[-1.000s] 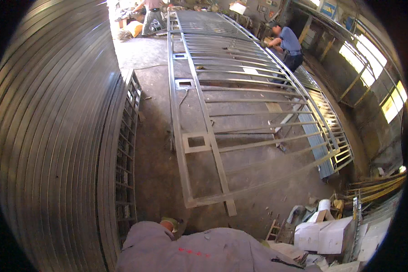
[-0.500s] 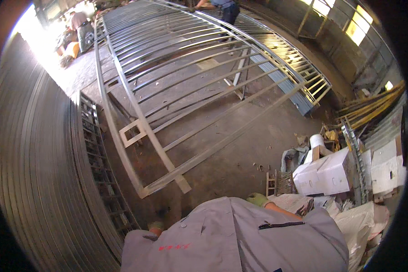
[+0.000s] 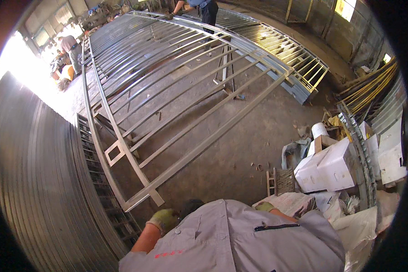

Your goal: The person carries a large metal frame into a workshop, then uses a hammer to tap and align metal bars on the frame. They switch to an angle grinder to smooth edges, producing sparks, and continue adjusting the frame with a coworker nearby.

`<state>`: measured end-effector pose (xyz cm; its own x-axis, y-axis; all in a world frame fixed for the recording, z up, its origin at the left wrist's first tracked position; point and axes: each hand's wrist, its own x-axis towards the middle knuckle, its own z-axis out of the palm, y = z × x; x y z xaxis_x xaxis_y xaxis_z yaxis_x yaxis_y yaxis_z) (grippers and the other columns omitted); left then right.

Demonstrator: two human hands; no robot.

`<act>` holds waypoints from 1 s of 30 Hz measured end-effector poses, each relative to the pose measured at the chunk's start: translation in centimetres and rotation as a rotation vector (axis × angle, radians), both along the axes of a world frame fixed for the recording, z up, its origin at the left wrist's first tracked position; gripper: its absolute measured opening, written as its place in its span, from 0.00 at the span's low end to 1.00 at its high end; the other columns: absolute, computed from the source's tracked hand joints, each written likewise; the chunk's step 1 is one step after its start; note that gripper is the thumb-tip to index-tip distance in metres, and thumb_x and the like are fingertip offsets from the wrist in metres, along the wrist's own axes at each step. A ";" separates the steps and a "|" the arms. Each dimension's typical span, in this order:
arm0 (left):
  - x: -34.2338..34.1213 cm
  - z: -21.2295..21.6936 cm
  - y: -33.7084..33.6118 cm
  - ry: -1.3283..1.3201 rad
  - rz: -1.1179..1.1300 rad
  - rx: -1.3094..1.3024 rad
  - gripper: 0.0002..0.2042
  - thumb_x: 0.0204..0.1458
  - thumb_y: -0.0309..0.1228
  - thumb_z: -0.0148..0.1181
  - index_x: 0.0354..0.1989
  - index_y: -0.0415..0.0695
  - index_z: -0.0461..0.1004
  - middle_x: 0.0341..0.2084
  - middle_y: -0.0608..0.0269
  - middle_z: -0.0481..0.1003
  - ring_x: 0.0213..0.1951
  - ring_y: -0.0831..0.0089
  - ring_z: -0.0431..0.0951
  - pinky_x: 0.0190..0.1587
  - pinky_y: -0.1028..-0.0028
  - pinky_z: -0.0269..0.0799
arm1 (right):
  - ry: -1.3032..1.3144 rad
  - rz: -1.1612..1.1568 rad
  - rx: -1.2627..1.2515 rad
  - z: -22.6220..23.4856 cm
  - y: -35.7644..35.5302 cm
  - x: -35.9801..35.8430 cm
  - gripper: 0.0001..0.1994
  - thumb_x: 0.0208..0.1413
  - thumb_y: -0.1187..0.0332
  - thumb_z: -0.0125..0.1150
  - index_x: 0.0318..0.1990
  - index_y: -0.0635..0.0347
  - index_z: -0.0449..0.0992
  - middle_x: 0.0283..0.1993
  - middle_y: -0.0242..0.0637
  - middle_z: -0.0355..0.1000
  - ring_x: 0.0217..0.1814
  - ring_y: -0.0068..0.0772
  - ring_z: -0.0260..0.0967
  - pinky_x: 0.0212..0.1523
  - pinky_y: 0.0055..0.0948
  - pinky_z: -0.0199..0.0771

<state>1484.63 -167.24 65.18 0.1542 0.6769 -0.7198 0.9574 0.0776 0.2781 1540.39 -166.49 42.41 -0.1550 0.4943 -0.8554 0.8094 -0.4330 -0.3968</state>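
Two gloved hands, left hand (image 3: 164, 220) and right hand (image 3: 264, 206). One large grey metal frame (image 3: 177, 90) flat on the floor. Two other people: one (image 3: 199, 9) at the far edge, one (image 3: 70, 47) by the bright doorway. One white bucket (image 3: 319, 130). One small wooden crate (image 3: 281, 181).

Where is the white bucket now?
In the head view, the white bucket stands on the floor at the right, just above the white boxes.

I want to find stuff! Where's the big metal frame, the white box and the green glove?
metal frame (image 3: 199, 119), head view, on a long diagonal bar.
white box (image 3: 326, 170), head view, on its side.
left hand's green glove (image 3: 164, 218), head view, on its back.
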 end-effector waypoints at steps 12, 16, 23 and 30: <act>17.4 25.0 23.9 -1.556 0.164 -0.028 0.22 0.74 0.28 0.59 0.74 0.36 0.72 0.67 0.54 0.79 0.67 0.65 0.78 0.71 0.62 0.72 | -0.018 -0.108 0.084 0.2 8.5 2.7 0.26 0.64 0.49 0.60 0.60 0.57 0.86 0.61 0.53 0.84 0.64 0.57 0.81 0.67 0.47 0.78; 21.9 29.5 25.6 -1.683 -0.170 0.088 0.24 0.74 0.30 0.60 0.75 0.35 0.70 0.69 0.47 0.77 0.72 0.58 0.75 0.74 0.58 0.71 | -0.034 -0.144 0.173 0.2 12.1 3.2 0.26 0.65 0.49 0.61 0.61 0.57 0.86 0.61 0.53 0.84 0.64 0.57 0.81 0.67 0.47 0.78; 24.5 31.9 30.2 -1.755 -0.381 -0.084 0.25 0.72 0.31 0.60 0.74 0.34 0.70 0.67 0.46 0.78 0.69 0.57 0.77 0.71 0.57 0.72 | -0.045 -0.240 0.208 1.2 15.5 2.3 0.27 0.65 0.50 0.61 0.63 0.56 0.85 0.61 0.53 0.84 0.64 0.57 0.81 0.67 0.47 0.77; 22.8 32.3 34.6 -1.736 -0.317 -0.134 0.25 0.71 0.32 0.60 0.74 0.34 0.70 0.65 0.44 0.78 0.65 0.55 0.79 0.69 0.57 0.74 | -0.050 -0.276 0.185 2.0 18.4 2.1 0.27 0.66 0.50 0.61 0.65 0.56 0.84 0.61 0.53 0.84 0.64 0.56 0.81 0.68 0.47 0.77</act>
